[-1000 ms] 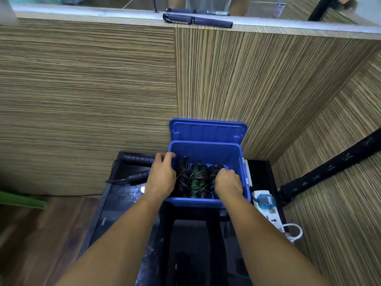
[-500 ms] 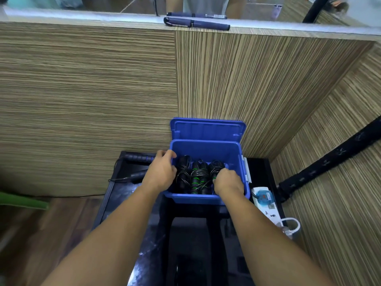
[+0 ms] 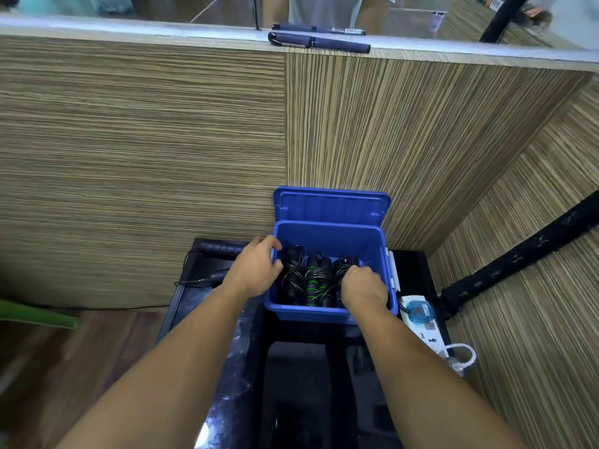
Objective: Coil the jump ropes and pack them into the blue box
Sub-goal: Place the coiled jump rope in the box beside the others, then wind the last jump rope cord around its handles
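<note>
Three coiled jump ropes (image 3: 319, 280) in one blue box (image 3: 327, 311). Left hand (image 3: 256, 270) grips its left wall; right hand (image 3: 363, 288) curls on rightmost rope (image 3: 345, 265). One uncoiled rope (image 3: 217, 248) on surface (image 3: 194, 303).

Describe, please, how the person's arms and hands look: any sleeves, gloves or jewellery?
The left forearm and right forearm are bare to the frame's edge: no sleeves. The left hand and right hand wear no gloves; no watch, bracelet or ring shows.

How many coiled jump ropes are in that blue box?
3, side by side in the open blue plastic box: a black bundle at the left, a black-and-green bundle in the middle, and a third bundle at the right, partly under the right hand. Others may be hidden beneath.
</note>
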Available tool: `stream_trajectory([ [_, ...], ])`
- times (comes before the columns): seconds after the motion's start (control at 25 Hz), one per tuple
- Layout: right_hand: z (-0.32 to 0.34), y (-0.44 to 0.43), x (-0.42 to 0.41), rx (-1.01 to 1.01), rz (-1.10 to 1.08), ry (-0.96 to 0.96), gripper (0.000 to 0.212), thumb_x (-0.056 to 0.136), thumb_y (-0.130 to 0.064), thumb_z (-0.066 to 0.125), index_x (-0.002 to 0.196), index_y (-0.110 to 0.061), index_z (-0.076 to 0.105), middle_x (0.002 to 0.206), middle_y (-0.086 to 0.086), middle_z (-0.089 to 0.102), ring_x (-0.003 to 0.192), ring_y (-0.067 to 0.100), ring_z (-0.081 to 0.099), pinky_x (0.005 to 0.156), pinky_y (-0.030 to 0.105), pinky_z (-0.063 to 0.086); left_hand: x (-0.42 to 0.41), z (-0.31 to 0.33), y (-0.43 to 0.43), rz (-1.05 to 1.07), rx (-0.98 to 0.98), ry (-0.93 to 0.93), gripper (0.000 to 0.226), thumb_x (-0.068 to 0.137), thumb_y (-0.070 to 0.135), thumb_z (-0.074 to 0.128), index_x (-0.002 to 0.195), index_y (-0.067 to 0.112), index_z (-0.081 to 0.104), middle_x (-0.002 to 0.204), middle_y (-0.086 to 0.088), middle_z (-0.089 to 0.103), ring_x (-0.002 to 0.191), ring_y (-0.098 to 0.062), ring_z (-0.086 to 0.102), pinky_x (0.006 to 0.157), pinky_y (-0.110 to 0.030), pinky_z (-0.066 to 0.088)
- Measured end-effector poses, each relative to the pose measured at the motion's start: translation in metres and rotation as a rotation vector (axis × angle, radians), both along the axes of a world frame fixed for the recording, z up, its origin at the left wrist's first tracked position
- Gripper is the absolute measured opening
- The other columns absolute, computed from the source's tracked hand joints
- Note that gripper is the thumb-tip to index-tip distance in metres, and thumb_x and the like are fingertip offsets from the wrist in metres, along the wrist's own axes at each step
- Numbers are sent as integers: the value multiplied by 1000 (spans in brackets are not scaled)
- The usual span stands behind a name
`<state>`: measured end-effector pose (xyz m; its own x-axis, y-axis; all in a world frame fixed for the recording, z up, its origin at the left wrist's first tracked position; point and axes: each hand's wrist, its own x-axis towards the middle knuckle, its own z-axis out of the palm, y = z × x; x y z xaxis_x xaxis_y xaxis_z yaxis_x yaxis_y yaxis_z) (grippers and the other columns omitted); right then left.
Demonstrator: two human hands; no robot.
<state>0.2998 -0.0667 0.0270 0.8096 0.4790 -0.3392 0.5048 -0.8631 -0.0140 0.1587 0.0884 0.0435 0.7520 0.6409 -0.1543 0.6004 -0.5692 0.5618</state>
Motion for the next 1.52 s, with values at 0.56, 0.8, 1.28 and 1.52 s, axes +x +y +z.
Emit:
stream_trajectory([
  [0.56, 22, 22, -20, 380, -28, -96, 24, 98, -23, 48, 103, -8, 66, 105, 12, 62, 95, 36, 63, 69, 37, 48, -14, 5, 36, 21, -32, -6, 19, 98, 20, 56, 116, 17, 60, 108, 0, 64, 95, -23, 61, 79, -30, 43],
  [0.8, 43, 76, -71, 746, -68, 192, 25, 93, -28, 51, 75, -13, 62, 83, 7, 66, 77, 31, 62, 68, 37, 53, -35, 7, 76, 71, 50, 106, 18, 96, 16, 57, 112, 15, 65, 100, -3, 67, 97, -28, 64, 78, -30, 45],
  [1.28, -33, 148, -146, 744, -397, 533, 22, 92, -27, 50, 73, -17, 57, 79, 12, 62, 75, 31, 55, 64, 29, 41, -39, -39, 145, -122, 152, 325, 30, 97, 20, 57, 126, 13, 60, 121, -14, 69, 115, -35, 62, 89, -37, 49],
  [1.52, -100, 173, -149, 790, -762, 732, 55, 84, -48, 62, 114, -3, 60, 117, 17, 68, 99, 40, 68, 86, 50, 57, -25, -77, 141, -189, 297, 516, 50, 98, 21, 49, 148, 20, 42, 144, -11, 52, 133, -34, 48, 106, -46, 35],
])
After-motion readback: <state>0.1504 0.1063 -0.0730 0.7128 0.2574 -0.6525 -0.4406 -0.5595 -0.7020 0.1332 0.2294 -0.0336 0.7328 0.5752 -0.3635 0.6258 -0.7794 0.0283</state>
